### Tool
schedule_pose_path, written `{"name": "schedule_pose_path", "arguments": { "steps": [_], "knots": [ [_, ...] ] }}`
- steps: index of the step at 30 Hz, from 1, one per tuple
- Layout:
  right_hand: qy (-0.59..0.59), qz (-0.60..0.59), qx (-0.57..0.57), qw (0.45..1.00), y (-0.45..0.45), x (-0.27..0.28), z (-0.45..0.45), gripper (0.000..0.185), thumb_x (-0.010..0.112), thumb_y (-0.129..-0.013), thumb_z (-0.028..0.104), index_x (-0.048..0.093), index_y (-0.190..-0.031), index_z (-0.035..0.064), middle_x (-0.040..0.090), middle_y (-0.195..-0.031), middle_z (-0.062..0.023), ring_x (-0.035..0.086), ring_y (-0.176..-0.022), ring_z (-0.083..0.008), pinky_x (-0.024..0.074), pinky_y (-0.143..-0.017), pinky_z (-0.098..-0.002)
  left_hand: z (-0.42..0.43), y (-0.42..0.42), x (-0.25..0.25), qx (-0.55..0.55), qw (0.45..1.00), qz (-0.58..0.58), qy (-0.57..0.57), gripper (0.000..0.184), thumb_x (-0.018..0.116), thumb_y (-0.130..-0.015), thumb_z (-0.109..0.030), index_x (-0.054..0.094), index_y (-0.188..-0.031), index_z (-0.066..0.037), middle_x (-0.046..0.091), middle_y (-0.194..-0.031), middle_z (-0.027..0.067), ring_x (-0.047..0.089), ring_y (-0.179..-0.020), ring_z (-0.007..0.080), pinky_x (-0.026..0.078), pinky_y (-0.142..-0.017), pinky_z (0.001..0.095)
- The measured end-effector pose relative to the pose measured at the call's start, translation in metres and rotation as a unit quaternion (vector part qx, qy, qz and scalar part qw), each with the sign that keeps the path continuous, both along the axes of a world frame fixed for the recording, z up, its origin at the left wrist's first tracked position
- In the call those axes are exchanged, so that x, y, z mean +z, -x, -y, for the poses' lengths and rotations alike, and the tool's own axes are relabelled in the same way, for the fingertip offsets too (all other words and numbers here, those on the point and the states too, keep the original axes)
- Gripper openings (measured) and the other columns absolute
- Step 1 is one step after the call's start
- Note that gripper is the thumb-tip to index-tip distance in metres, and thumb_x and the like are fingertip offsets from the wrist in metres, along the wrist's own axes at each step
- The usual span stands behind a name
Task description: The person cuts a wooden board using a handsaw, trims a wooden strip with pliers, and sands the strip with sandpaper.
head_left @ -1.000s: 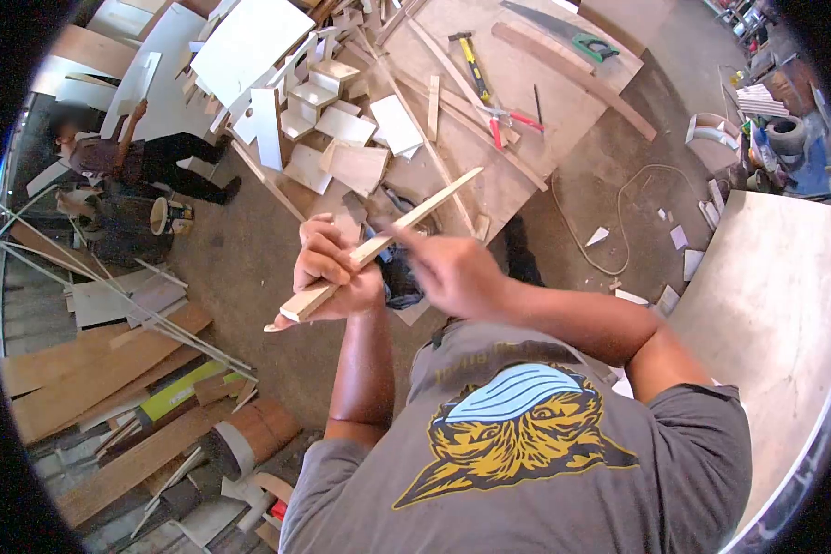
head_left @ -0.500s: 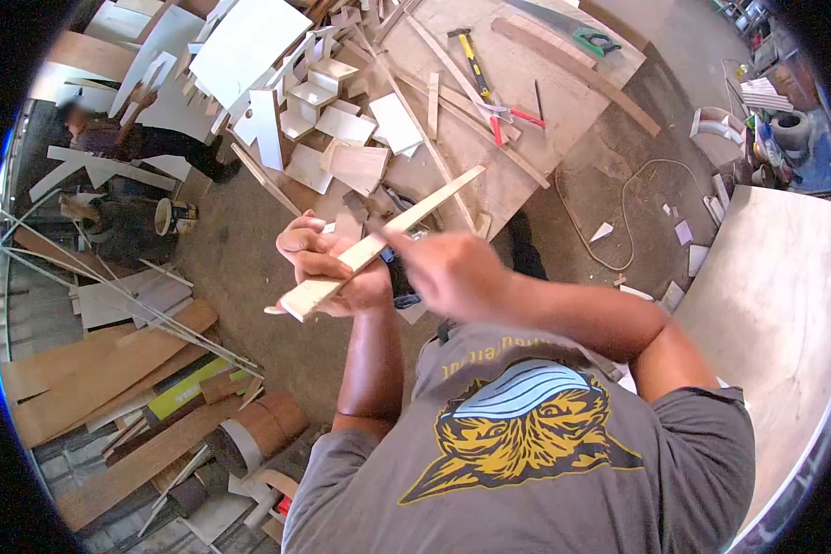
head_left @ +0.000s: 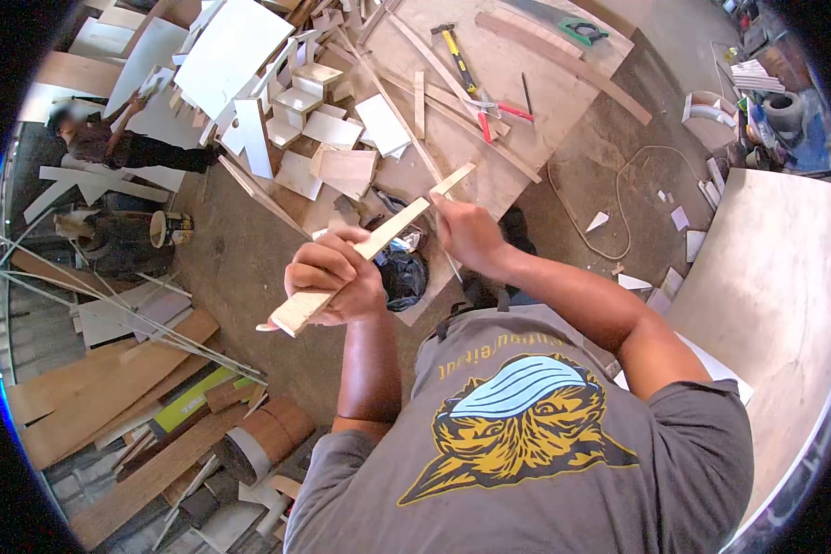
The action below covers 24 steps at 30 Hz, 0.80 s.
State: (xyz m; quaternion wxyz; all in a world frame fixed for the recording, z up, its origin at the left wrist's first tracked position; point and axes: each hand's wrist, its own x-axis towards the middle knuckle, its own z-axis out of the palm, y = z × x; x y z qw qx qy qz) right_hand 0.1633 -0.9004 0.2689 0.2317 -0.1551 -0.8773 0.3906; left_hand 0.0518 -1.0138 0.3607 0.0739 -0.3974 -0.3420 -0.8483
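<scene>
A long pale wooden strip (head_left: 392,231) is held slantwise in front of my chest, its near end at lower left and its far end over the worktable. My left hand (head_left: 334,279) wraps its fingers round the lower half of the strip. Farther up, my right hand (head_left: 471,236) is closed, with its fingertips at the strip near the far end. Whether a small thing is also tucked in those right fingers is hidden. Below the strip, a dark plastic bag (head_left: 403,277) shows between my forearms.
On the worktable (head_left: 563,111) lie a hammer (head_left: 457,60), red-handled pliers (head_left: 500,111), a green-handled saw (head_left: 582,31) and many wood offcuts (head_left: 342,166). Another person (head_left: 111,138) is at far left. Boards (head_left: 129,379) pile up at lower left; a large panel (head_left: 757,295) stands at right.
My right hand has slid up and away along the strip, from its middle toward the far end. My left fingers have closed more fully round the strip.
</scene>
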Motion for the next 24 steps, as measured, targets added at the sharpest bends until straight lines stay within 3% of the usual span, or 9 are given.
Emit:
{"name": "schedule_pose_path", "arguments": {
  "steps": [1, 4, 5, 8, 9, 13, 17, 21, 24],
  "knots": [
    [-0.006, 0.024, -0.021, 0.999, 0.003, 0.0, -0.002, 0.056, 0.065, -0.086, -0.003, 0.056, -0.142, -0.0018, 0.064, -0.075, -0.0182, 0.067, -0.064, -0.0328, 0.053, -0.061, -0.0429, 0.002, 0.0, -0.001, -0.004, 1.0, -0.007, 0.008, 0.055, 0.047, -0.104, -0.056, 0.044, -0.071, -0.012, 0.048, -0.059, 0.0028, 0.048, -0.049, 0.0155, 0.054, -0.059, 0.0387],
    [0.014, -0.204, 0.041, 0.978, -0.012, 0.032, 0.025, 0.047, 0.061, -0.09, 0.001, 0.06, -0.137, 0.0006, 0.064, -0.075, -0.0244, 0.068, -0.066, -0.0368, 0.0529, -0.06, -0.046, -0.003, -0.006, 0.002, 0.031, 0.999, 0.009, 0.005, 0.057, 0.043, -0.105, -0.058, 0.043, -0.071, -0.012, 0.044, -0.054, 0.0022, 0.04, -0.043, 0.0099, 0.041, -0.045, 0.0265],
    [0.016, -0.165, 0.067, 0.984, -0.014, 0.017, 0.013, 0.046, 0.061, -0.089, 0.001, 0.061, -0.135, 0.0029, 0.064, -0.076, -0.0251, 0.068, -0.066, -0.0378, 0.0534, -0.061, -0.0467, -0.002, -0.005, 0.002, 0.02, 1.0, 0.015, -0.002, 0.057, 0.043, -0.106, -0.057, 0.043, -0.071, -0.013, 0.044, -0.054, 0.0021, 0.039, -0.042, 0.0097, 0.039, -0.044, 0.0263],
    [0.022, 0.155, -0.042, 0.987, 0.008, -0.07, -0.032, 0.052, 0.061, -0.088, 0.002, 0.053, -0.138, -0.0075, 0.068, -0.083, -0.0232, 0.07, -0.075, -0.0393, 0.055, -0.068, -0.0479, 0.005, 0.001, 0.004, 0.016, 0.999, 0.036, 0.001, 0.056, 0.037, -0.109, -0.053, 0.041, -0.07, -0.013, 0.041, -0.051, 0.0014, 0.033, -0.038, 0.009, 0.029, -0.04, 0.0253],
    [0.013, 0.168, -0.038, 0.985, 0.012, -0.084, -0.037, 0.052, 0.061, -0.089, 0.005, 0.054, -0.139, -0.0048, 0.068, -0.082, -0.0225, 0.07, -0.075, -0.0394, 0.0558, -0.067, -0.0484, 0.008, 0.005, 0.003, 0.015, 0.999, 0.04, -0.002, 0.056, 0.036, -0.109, -0.053, 0.041, -0.07, -0.013, 0.041, -0.051, 0.0014, 0.032, -0.038, 0.009, 0.028, -0.04, 0.0252],
    [0.047, -0.158, 0.059, 0.985, -0.003, -0.019, 0.001, 0.046, 0.058, -0.093, 0.007, 0.06, -0.139, 0.006, 0.066, -0.079, -0.0271, 0.069, -0.07, -0.0389, 0.0542, -0.062, -0.0497, 0.01, 0.01, 0.003, 0.031, 0.998, 0.06, -0.001, 0.055, 0.036, -0.109, -0.051, 0.041, -0.068, -0.014, 0.039, -0.05, 0.0005, 0.032, -0.036, 0.0091, 0.026, -0.039, 0.0257],
    [0.019, 0.187, -0.056, 0.981, 0.016, -0.102, -0.048, 0.041, 0.057, -0.093, 0.009, 0.061, -0.133, 0.005, 0.067, -0.077, -0.0174, 0.068, -0.07, -0.0381, 0.0551, -0.064, -0.0469, 0.01, 0.01, 0.003, 0.022, 0.998, 0.051, -0.01, 0.055, 0.037, -0.109, -0.048, 0.041, -0.067, -0.014, 0.039, -0.05, 0.0003, 0.033, -0.036, 0.0095, 0.026, -0.04, 0.0262],
    [-0.007, -0.142, 0.055, 0.988, 0.005, -0.023, -0.011, 0.039, 0.054, -0.094, 0.014, 0.063, -0.13, 0.0043, 0.068, -0.075, -0.0167, 0.068, -0.065, -0.0348, 0.0545, -0.055, -0.048, 0.011, 0.011, 0.001, 0.004, 0.998, 0.065, -0.018, 0.065, 0.034, -0.105, -0.065, 0.043, -0.066, -0.013, 0.039, -0.05, -0.0001, 0.033, -0.036, 0.0096, 0.023, -0.039, 0.0268],
    [-0.112, -0.096, 0.027, 0.989, 0.018, -0.087, -0.035, 0.04, 0.053, -0.094, 0.012, 0.061, -0.132, 0.0014, 0.068, -0.075, -0.0163, 0.069, -0.064, -0.0315, 0.055, -0.054, -0.0447, 0.005, 0.013, 0.008, -0.021, 1.0, 0.014, -0.014, 0.079, 0.028, -0.095, -0.084, 0.044, -0.066, -0.012, 0.038, -0.051, -0.0001, 0.032, -0.037, 0.01, 0.023, -0.04, 0.0265]
  ]
}}
